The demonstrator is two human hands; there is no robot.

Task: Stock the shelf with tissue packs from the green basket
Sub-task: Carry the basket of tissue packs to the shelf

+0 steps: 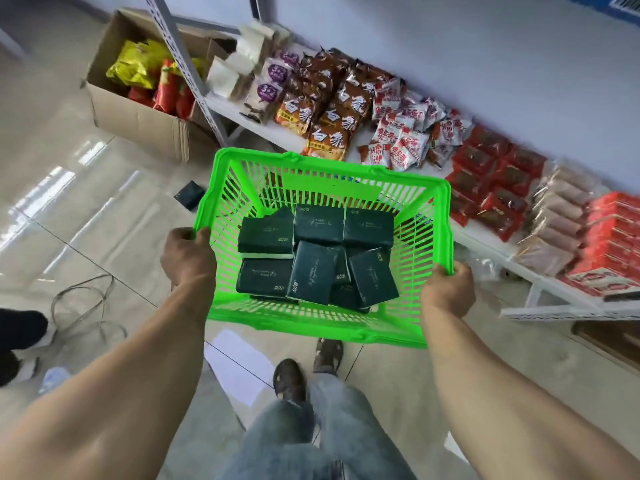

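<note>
I carry a bright green plastic basket (440,202) in front of me, above the floor. My left hand (188,256) grips its left rim and my right hand (446,291) grips its right rim. Inside lie several dark green tissue packs (317,275), some flat, some tilted on top of others. The white shelf (228,105) runs just beyond the basket, from upper left to right. It holds white tissue packs at its left end, then rows of snack bags and red packs.
An open cardboard box (138,119) with yellow and red bags stands on the tiled floor left of the shelf post. One dark pack (189,195) lies on the floor. A loose cable (86,306) coils at left. Another person's foot (20,327) shows at the left edge.
</note>
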